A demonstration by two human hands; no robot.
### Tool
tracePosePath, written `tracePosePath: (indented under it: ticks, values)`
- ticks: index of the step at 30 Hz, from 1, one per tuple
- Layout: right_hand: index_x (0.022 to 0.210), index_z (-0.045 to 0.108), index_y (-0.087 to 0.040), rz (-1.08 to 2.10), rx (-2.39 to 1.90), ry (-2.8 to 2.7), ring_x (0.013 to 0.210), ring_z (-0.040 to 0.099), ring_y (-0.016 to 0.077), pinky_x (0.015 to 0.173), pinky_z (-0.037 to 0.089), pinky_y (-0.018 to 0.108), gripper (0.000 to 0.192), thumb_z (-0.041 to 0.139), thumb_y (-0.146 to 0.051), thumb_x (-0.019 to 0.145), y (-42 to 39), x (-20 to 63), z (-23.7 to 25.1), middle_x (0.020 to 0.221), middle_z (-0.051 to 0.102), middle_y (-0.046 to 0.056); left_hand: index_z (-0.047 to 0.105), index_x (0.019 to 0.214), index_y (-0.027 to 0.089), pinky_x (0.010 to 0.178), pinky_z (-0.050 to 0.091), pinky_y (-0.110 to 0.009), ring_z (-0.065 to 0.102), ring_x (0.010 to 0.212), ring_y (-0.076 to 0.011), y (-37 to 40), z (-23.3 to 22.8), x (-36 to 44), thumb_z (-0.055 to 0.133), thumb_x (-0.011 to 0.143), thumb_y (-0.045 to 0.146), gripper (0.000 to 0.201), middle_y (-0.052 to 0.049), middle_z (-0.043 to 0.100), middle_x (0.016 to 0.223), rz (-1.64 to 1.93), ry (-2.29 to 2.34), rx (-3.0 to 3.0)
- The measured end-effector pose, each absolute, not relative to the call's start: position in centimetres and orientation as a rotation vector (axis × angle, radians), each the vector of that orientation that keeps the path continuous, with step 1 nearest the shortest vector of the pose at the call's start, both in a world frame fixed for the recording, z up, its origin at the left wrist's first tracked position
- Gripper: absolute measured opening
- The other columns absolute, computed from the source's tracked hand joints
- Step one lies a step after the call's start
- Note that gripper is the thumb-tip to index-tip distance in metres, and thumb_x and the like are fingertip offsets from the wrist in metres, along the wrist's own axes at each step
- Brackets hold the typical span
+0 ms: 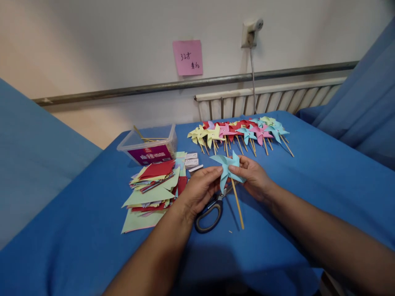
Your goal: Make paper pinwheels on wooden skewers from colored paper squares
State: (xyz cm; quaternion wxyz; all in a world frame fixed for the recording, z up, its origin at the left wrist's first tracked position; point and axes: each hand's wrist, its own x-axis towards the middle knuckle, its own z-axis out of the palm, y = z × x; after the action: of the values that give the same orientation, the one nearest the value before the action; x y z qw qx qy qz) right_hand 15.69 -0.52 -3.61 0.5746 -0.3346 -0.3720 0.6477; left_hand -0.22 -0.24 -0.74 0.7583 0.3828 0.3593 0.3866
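Some stuff is hard to see here: the scissors [211, 211] lie partly under the left hand [199, 189], so only the dark handle loops and a bit of blade show, and the writing on the pink sticky note [187, 57] on the wall is too small to read. The clear plastic box [148, 149] has some sticks in it, but I can't tell what else. Both forearms come in from the bottom edge and meet in the middle, just above the blue surface [308, 185]. The left hand is curled, its grip pressed onto the left edge of a light blue paper pinwheel [227, 168]. The right hand [254, 176] has its grip pinching the pinwheel's right side, thumb on top. The pinwheel's wooden stick [238, 205] slants down toward the camera, its lower end close to or on the cloth, can't tell which. Left of the hands sits a messy stack of colored paper squares [152, 189], and further back a row of finished pinwheels [240, 133] lies in a line.
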Motion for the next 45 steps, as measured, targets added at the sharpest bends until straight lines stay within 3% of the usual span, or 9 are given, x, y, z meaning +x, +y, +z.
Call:
tracePosePath:
  ticks: [9,17,22,25,28,31,35,39,45]
  values:
    - [0.094,0.060,-0.018,1.568,-0.748,-0.867,0.071,0.066,0.0134,0.069,0.052,0.028,0.040,0.083,-0.027,0.063,-0.3,15.6,-4.3,0.085,0.070,0.001,0.071,0.081,0.011,0.066,0.049,-0.024,0.062,0.065,-0.0128,0.0,-1.8,-0.1,0.081,0.064,0.029,0.027,-0.006,0.068,0.071,0.849,0.810,0.838]
    - [0.095,0.061,-0.018,1.567,-0.750,-0.872,0.073,0.065,0.0139,0.071,0.052,0.029,0.040,0.083,-0.025,0.062,-0.1,15.8,-4.7,0.086,0.070,0.002,0.070,0.078,0.011,0.060,0.048,-0.026,0.058,0.058,-0.0133,-0.1,-1.2,0.0,0.075,0.071,0.040,0.030,-0.005,0.066,0.065,0.848,0.832,0.806]
    - [0.096,0.061,-0.018,1.527,-0.767,-0.891,0.067,0.062,0.0114,0.066,0.049,0.025,0.044,0.084,-0.027,0.060,-0.2,15.1,-4.7,0.080,0.068,-0.001,0.067,0.071,0.012,0.060,0.045,-0.023,0.058,0.057,-0.0112,-0.1,-1.9,0.3,0.081,0.063,0.029,0.024,-0.003,0.066,0.065,0.936,0.861,0.839]
    - [0.092,0.062,-0.017,1.498,-0.793,-0.851,0.064,0.060,0.0103,0.059,0.046,0.022,0.035,0.078,-0.038,0.069,-0.2,14.8,-4.6,0.078,0.067,0.000,0.068,0.075,0.011,0.065,0.046,-0.025,0.060,0.062,-0.0125,0.0,-2.1,0.4,0.082,0.061,0.025,0.024,-0.004,0.067,0.069,1.028,0.877,0.817]
    - [0.088,0.062,-0.016,1.494,-0.855,-0.760,0.054,0.055,0.0091,0.045,0.038,0.020,0.033,0.068,-0.047,0.076,-0.3,14.8,-4.6,0.073,0.064,0.001,0.068,0.079,0.012,0.067,0.046,-0.025,0.060,0.065,-0.0127,0.5,-2.0,-0.1,0.081,0.063,0.024,0.023,-0.004,0.068,0.073,1.124,0.900,0.785]
    - [0.086,0.061,-0.016,1.618,-0.882,-0.798,0.044,0.049,0.0068,0.038,0.029,0.019,0.030,0.067,-0.043,0.075,-0.4,14.8,-4.5,0.071,0.065,0.002,0.067,0.077,0.012,0.067,0.046,-0.025,0.060,0.066,-0.0125,1.0,-1.9,-0.7,0.080,0.064,0.025,0.022,-0.004,0.068,0.075,1.220,0.909,0.774]
    - [0.086,0.060,-0.015,1.811,-0.856,-1.049,0.042,0.046,0.0054,0.037,0.024,0.019,0.030,0.064,-0.044,0.078,-0.8,14.6,-4.7,0.078,0.069,0.006,0.065,0.075,0.012,0.063,0.045,-0.025,0.058,0.062,-0.0122,1.5,-1.8,-1.2,0.082,0.061,0.025,0.025,-0.002,0.066,0.069,1.308,0.934,0.730]
    - [0.080,0.056,-0.016,1.763,-0.873,-1.243,0.042,0.045,0.0048,0.039,0.026,0.018,0.031,0.075,-0.039,0.070,-0.9,14.2,-5.3,0.068,0.067,0.001,0.064,0.076,0.013,0.060,0.045,-0.025,0.057,0.060,-0.0116,1.6,-1.6,-1.2,0.082,0.060,0.025,0.027,-0.001,0.065,0.068,1.316,0.922,0.713]
    - [0.075,0.053,-0.017,1.696,-0.874,-1.305,0.042,0.044,0.0050,0.040,0.029,0.018,0.036,0.076,-0.043,0.069,-0.7,14.1,-5.7,0.061,0.063,-0.002,0.060,0.068,0.015,0.058,0.043,-0.023,0.055,0.058,-0.0100,1.4,-1.6,-1.1,0.083,0.058,0.023,0.027,0.002,0.061,0.063,1.304,0.949,0.704]
